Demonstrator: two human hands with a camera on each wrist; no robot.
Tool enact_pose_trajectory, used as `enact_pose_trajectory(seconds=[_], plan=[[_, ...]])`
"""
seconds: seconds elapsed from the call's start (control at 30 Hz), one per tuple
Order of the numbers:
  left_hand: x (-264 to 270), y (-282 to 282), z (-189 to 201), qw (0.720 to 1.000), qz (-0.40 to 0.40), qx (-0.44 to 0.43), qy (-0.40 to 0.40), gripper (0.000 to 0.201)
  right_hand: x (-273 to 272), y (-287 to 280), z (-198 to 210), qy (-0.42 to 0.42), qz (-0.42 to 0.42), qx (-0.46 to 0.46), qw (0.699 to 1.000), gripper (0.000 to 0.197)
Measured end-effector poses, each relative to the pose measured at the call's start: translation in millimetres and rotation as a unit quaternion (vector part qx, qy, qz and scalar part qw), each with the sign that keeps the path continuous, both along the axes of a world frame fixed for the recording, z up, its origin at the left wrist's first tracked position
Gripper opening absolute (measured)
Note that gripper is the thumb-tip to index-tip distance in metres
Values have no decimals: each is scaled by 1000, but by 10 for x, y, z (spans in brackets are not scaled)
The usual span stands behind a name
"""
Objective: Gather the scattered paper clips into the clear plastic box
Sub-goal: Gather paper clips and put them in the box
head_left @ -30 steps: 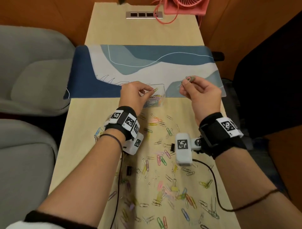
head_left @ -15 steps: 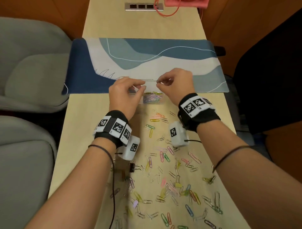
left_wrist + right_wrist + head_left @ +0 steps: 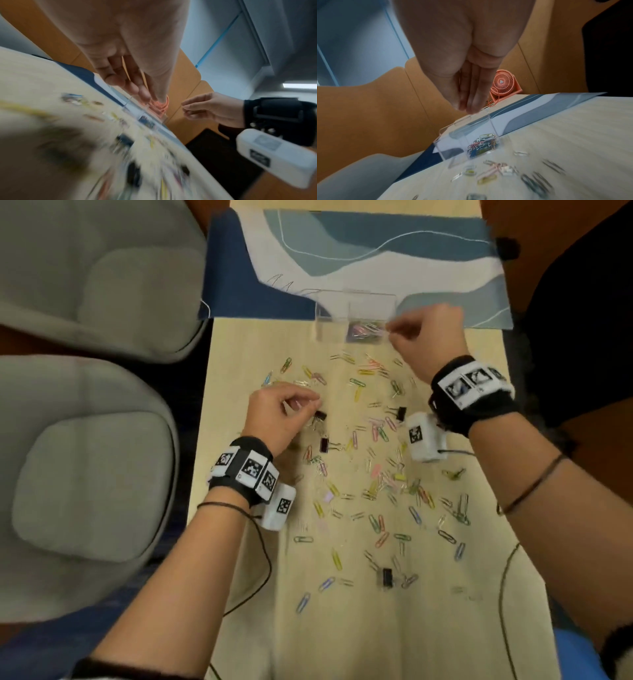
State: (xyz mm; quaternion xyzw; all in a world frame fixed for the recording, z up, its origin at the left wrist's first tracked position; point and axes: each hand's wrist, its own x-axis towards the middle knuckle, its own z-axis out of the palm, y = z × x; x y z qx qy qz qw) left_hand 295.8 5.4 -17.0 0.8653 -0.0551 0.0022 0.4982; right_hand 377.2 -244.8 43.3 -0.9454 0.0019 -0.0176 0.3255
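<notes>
The clear plastic box [image 3: 356, 291] stands at the near edge of the blue desk mat, with a heap of coloured paper clips [image 3: 364, 332] in its right compartment [image 3: 481, 146]. Many more paper clips [image 3: 376, 474] lie scattered over the pale wooden table. My right hand [image 3: 390, 329] hovers at the box's right rim, its fingers straight and close together [image 3: 467, 109]; no clip shows plainly between them. My left hand [image 3: 310, 405] is low over the scattered clips to the left, fingers loosely bent [image 3: 144, 94], beside a black binder clip [image 3: 320, 416]. I see nothing in it.
More black binder clips [image 3: 400, 412] [image 3: 323, 445] [image 3: 387, 577] lie among the paper clips. The blue and white desk mat [image 3: 376, 244] covers the far table. Grey chairs [image 3: 96, 474] stand left of the table edge. A coral fan [image 3: 503, 83] sits at the far end.
Both hands were together above the box. My left hand has drawn back and down to the scattered clips; my right hand stays by the box's right side. The head view has tilted downward.
</notes>
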Motion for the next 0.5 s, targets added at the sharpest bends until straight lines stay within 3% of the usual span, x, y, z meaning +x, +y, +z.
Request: enact_pose_trajectory(seconds=[0.13, 0.3, 0.4, 0.5], plan=[[-803, 317, -63, 994, -60, 67, 58, 22, -1199, -208, -42, 102, 0, 6, 995, 14], [-1799, 565, -232, 987, -83, 80, 115, 65, -2674, -447, -336, 297, -67, 44, 951, 16], [-2263, 504, -331, 978, -107, 100, 148, 101, -3169, -439, -521, 325, -84, 35, 941, 26], [-2542, 400, -440, 972, -124, 133, 149, 109, -3445, -373, -687, 302, -109, 17, 947, 31]])
